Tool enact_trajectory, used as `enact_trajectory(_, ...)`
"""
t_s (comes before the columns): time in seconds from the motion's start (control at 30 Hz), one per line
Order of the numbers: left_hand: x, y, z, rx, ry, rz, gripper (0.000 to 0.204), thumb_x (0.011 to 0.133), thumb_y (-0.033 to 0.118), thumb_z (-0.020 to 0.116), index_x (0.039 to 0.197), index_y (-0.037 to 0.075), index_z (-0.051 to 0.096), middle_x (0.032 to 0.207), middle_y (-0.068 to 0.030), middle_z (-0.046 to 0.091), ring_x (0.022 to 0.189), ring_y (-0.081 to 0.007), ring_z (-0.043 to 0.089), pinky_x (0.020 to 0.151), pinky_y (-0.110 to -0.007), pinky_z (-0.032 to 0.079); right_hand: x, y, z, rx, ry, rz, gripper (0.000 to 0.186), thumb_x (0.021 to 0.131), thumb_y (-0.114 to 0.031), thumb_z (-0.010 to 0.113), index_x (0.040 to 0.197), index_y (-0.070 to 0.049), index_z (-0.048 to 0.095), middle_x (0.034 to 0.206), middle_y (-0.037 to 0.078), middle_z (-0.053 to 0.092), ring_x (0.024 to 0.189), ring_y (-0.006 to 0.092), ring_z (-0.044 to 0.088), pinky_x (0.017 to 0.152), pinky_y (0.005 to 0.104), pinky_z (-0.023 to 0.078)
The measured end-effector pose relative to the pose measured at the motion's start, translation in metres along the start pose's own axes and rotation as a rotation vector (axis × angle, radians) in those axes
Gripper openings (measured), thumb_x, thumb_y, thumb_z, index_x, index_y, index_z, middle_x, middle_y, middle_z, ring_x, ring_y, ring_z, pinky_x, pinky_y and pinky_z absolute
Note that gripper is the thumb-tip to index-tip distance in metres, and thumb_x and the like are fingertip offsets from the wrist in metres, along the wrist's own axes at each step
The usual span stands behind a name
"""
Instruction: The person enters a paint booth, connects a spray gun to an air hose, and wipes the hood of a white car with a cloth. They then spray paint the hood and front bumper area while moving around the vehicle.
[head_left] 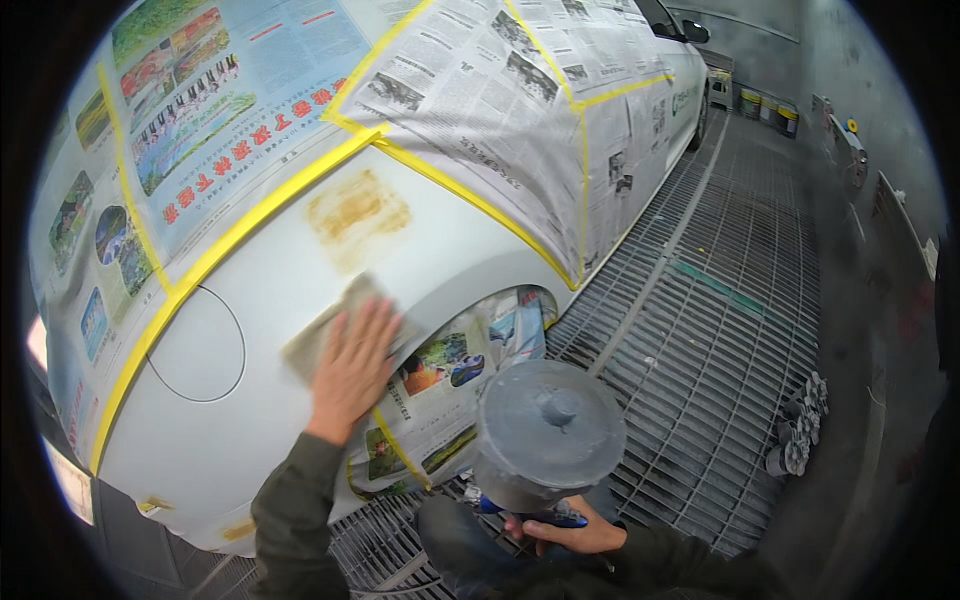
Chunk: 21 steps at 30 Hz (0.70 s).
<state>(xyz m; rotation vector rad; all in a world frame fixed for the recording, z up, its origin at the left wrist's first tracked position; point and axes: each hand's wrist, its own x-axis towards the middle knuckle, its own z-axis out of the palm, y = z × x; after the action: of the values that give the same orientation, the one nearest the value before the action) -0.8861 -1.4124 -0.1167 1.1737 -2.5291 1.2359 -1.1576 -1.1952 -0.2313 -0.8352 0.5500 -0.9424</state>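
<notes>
My left hand [352,368] holds a tan tack cloth [308,342] pressed against the white rear side panel [250,440] of a car, its fingers laid along the cloth and slightly blurred. Just above the cloth, the panel carries a brownish sanded patch [358,215]. Low in front of me, my right hand [592,530] is closed around a blue-handled spray gun [562,518]. Its large grey lidded paint cup [550,430] stands on top and hides much of the gun.
Newspaper masking [480,130] with yellow tape [250,225] surrounds the panel. More newspaper [440,380] fills the wheel arch. Metal floor grating [700,400] runs beside the car to a grey wall [880,110]. Tins [768,108] stand far off; a grey clump [800,425] lies right.
</notes>
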Motion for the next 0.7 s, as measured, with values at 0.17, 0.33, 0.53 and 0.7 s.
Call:
enact_trajectory(0.17, 0.113, 0.037, 0.029, 0.164, 0.022, 0.183, 0.067, 0.093, 0.028, 0.050, 0.155, 0.010, 0.032, 0.164, -0.0059, 0.025, 0.153, -0.0210, 0.016, 0.126, -0.044, 0.009, -0.011, -0.005, -0.009, 0.000, 0.035, 0.021, 0.028, 0.099, -0.014, 0.063, 0.122, 0.000, 0.059, 0.106, 0.007, 0.066, 0.089, 0.0136, 0.062, 0.065, 0.0273, 0.052)
enact_trajectory(0.33, 0.160, 0.073, 0.058, 0.238, -0.005, 0.298, 0.064, 0.092, 0.024, 0.046, 0.152, 0.005, 0.035, 0.163, -0.0112, 0.025, 0.152, -0.0241, 0.018, 0.126, -0.044, 0.010, -0.018, -0.016, -0.010, -0.015, 0.102, 0.031, 0.036, 0.096, -0.016, 0.065, 0.126, 0.001, 0.055, 0.113, 0.015, 0.065, 0.100, 0.0245, 0.065, 0.069, 0.0340, 0.058)
enact_trajectory(0.53, 0.022, 0.026, 0.048, 0.121, -0.044, 0.272, 0.061, 0.099, 0.025, 0.039, 0.154, 0.002, 0.029, 0.163, -0.0105, 0.023, 0.152, -0.0241, 0.019, 0.126, -0.041, 0.013, 0.005, -0.004, -0.005, -0.023, 0.061, 0.054, 0.031, 0.097, -0.010, 0.062, 0.124, 0.003, 0.057, 0.114, 0.018, 0.066, 0.101, 0.0246, 0.066, 0.066, 0.0358, 0.060)
enact_trajectory(0.7, -0.123, -0.001, 0.021, 0.144, 0.023, -0.034, 0.076, 0.092, 0.039, 0.055, 0.157, 0.012, 0.026, 0.165, -0.0050, 0.019, 0.153, -0.0223, 0.016, 0.125, -0.045, 0.010, 0.012, 0.025, -0.015, -0.074, 0.036, 0.132, 0.039, 0.098, -0.019, 0.061, 0.128, 0.003, 0.052, 0.111, 0.016, 0.065, 0.092, 0.0225, 0.064, 0.065, 0.0330, 0.056)
